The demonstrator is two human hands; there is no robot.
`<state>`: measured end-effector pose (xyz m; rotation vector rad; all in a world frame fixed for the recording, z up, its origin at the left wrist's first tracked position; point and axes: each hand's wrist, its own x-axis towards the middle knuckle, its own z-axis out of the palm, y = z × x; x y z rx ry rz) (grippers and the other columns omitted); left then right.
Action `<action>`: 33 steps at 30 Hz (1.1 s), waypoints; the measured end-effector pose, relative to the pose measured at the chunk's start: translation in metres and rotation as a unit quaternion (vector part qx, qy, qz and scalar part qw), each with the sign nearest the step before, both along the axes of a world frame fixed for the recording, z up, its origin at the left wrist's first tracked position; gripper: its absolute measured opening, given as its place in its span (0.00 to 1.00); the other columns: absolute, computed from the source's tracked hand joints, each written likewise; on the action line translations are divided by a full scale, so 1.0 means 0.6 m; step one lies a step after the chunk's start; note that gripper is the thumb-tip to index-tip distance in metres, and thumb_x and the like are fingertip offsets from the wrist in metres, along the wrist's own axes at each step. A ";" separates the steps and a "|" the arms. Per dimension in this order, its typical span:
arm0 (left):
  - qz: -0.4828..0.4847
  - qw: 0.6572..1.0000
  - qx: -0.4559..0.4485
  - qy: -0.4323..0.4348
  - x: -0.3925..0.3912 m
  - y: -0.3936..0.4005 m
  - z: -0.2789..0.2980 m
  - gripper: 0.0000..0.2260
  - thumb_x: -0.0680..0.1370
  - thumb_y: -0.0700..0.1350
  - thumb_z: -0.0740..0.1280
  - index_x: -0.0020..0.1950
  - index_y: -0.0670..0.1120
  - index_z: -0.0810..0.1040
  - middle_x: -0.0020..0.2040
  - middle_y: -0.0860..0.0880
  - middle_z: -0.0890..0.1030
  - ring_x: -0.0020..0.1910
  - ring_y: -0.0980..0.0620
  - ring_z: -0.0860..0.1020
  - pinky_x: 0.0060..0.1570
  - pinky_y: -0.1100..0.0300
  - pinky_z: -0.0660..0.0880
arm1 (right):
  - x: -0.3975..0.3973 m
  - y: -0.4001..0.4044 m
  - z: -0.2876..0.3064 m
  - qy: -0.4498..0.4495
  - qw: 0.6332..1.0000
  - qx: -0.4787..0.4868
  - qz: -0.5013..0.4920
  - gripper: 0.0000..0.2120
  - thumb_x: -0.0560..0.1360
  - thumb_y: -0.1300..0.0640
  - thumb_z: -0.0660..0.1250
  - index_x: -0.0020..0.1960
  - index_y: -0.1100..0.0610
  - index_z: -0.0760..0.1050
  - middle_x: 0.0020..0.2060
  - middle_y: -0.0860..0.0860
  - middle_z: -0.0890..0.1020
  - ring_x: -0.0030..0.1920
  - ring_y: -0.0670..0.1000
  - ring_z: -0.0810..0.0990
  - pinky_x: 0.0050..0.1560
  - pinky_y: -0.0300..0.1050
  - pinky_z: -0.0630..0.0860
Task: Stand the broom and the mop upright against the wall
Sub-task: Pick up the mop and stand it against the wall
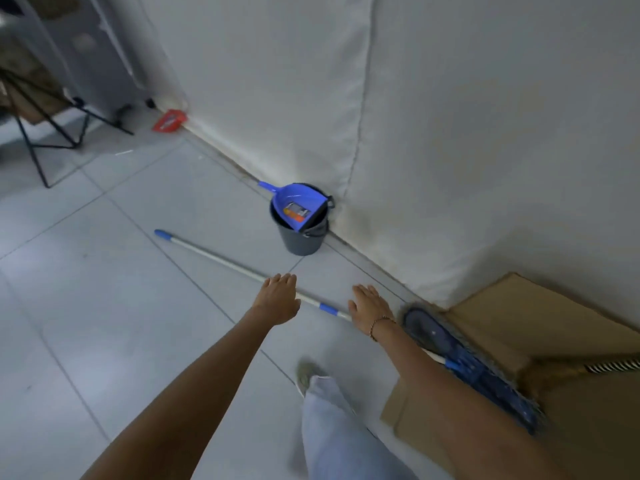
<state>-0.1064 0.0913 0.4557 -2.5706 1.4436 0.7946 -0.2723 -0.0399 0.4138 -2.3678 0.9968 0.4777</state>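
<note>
Head view: mop flat beside wall.

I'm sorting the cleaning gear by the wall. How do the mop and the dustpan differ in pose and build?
The mop lies flat on the tiled floor; the dustpan stands tilted inside the grey bucket.
The mop has a long pale pole with blue bands; the dustpan has a short blue handle.
The mop's head rests by the cardboard; the dustpan sits close to the wall.
Both have blue parts.
</note>
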 end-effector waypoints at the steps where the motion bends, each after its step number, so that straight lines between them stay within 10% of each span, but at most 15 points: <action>1: 0.012 1.000 0.000 0.004 0.020 0.009 -0.004 0.25 0.80 0.49 0.60 0.74 0.39 0.61 0.74 0.42 0.67 0.74 0.42 0.63 0.73 0.49 0.58 | 0.023 0.002 -0.002 -0.005 1.000 0.004 0.003 0.21 0.81 0.54 0.51 0.71 0.62 0.61 0.70 0.56 0.68 0.74 0.57 0.59 0.71 0.53 0.63; 8: 0.292 0.934 -0.016 0.203 0.249 0.040 -0.056 0.28 0.81 0.52 0.61 0.76 0.40 0.60 0.76 0.41 0.66 0.74 0.42 0.65 0.71 0.52 0.61 | 0.270 0.006 -0.094 0.016 0.997 0.072 -0.008 0.17 0.79 0.55 0.52 0.60 0.65 0.70 0.62 0.59 0.74 0.67 0.57 0.67 0.64 0.52 0.68; 12: 0.493 0.796 -0.121 0.330 0.362 0.038 -0.113 0.18 0.81 0.43 0.61 0.68 0.35 0.70 0.67 0.38 0.73 0.67 0.40 0.71 0.68 0.46 0.66 | 0.363 0.005 -0.157 0.071 0.990 0.119 -0.029 0.13 0.78 0.57 0.54 0.56 0.63 0.72 0.61 0.62 0.75 0.63 0.59 0.72 0.61 0.51 0.71; 15: 0.586 0.670 -0.164 0.426 0.426 0.021 -0.200 0.04 0.81 0.38 0.61 0.53 0.42 0.75 0.49 0.46 0.75 0.46 0.48 0.72 0.47 0.58 0.68 | 0.413 -0.023 -0.246 0.113 0.983 0.135 -0.054 0.16 0.77 0.58 0.55 0.60 0.64 0.72 0.62 0.62 0.76 0.63 0.60 0.73 0.60 0.50 0.72; 20: 0.660 0.550 -0.153 0.489 0.488 -0.023 -0.424 0.07 0.82 0.39 0.59 0.57 0.43 0.75 0.60 0.46 0.73 0.54 0.46 0.73 0.62 0.52 0.66 | 0.444 -0.063 -0.436 0.155 0.972 0.148 -0.097 0.20 0.76 0.57 0.60 0.67 0.59 0.70 0.65 0.58 0.75 0.65 0.58 0.73 0.63 0.47 0.71; 30: 0.647 0.597 0.001 0.474 0.520 -0.140 -1.016 0.29 0.79 0.49 0.64 0.76 0.40 0.59 0.75 0.41 0.63 0.72 0.42 0.66 0.70 0.49 0.64 | 0.473 -0.119 -0.954 0.251 0.959 0.107 -0.083 0.34 0.69 0.52 0.70 0.70 0.58 0.61 0.66 0.59 0.69 0.68 0.61 0.67 0.66 0.55 0.67; 33: 0.682 0.554 -0.051 0.475 0.522 -0.143 -1.118 0.18 0.80 0.44 0.64 0.68 0.39 0.68 0.63 0.41 0.74 0.59 0.45 0.74 0.64 0.53 0.70 | 0.458 -0.135 -1.039 0.271 0.948 0.154 -0.067 0.30 0.71 0.55 0.68 0.70 0.57 0.62 0.64 0.58 0.72 0.64 0.60 0.72 0.64 0.53 0.71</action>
